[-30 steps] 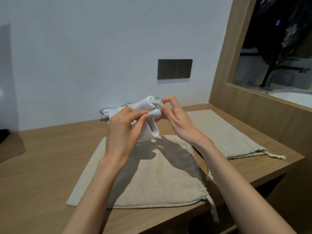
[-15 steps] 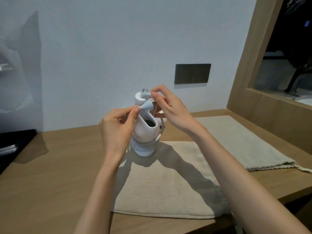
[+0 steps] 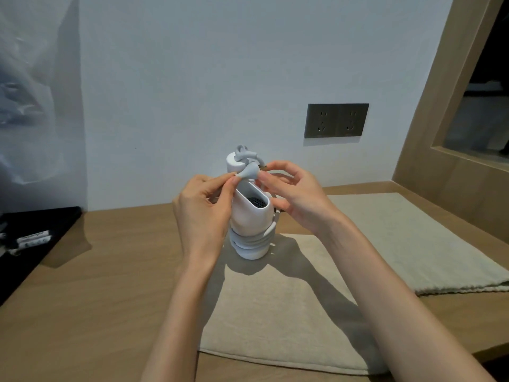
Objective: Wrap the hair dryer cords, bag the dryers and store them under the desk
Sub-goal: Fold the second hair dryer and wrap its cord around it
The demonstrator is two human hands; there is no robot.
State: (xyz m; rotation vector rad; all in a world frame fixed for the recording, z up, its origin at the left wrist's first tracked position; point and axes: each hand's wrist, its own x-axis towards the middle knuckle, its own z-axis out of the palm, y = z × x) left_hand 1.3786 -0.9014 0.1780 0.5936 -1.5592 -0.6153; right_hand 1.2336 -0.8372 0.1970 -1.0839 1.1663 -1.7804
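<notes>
Here both forearms reached forward over the desk (image 3: 96, 299). The left hand (image 3: 203, 213) pinched the narrow end of the plug (image 3: 249, 172) between thumb and forefinger, while the right hand (image 3: 297, 197) pinched its wider end, other fingers loosely curled. The hair dryer (image 3: 250, 216) stood upright on the near bag (image 3: 275, 312), its cord (image 3: 253, 239) wound round the lower part.

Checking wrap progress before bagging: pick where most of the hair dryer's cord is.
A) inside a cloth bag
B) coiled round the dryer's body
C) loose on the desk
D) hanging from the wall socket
B: the cord loops round the hair dryer, its plug pinched between left hand and right hand.
</notes>
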